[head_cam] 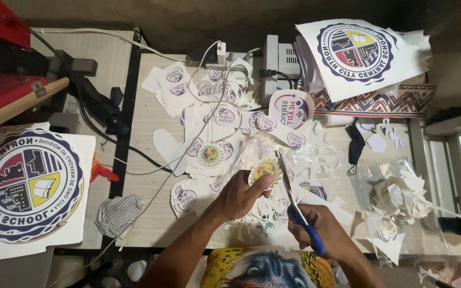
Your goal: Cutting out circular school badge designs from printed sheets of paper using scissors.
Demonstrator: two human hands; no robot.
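Below, left hand [239,194] grip pinching round sticker [265,169], right hand [316,226] grip wrapped around scissors [294,200]

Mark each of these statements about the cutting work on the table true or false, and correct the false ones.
1. The right hand holds blue-handled scissors. True.
2. The left hand holds a round yellow sticker. True.
3. The scissors lie flat on the table. False: they are raised, blades at the sticker's edge.
4. Paper scraps are piled at the right of the table. True.
5. The large round emblem print at the left is being cut. False: it lies untouched.
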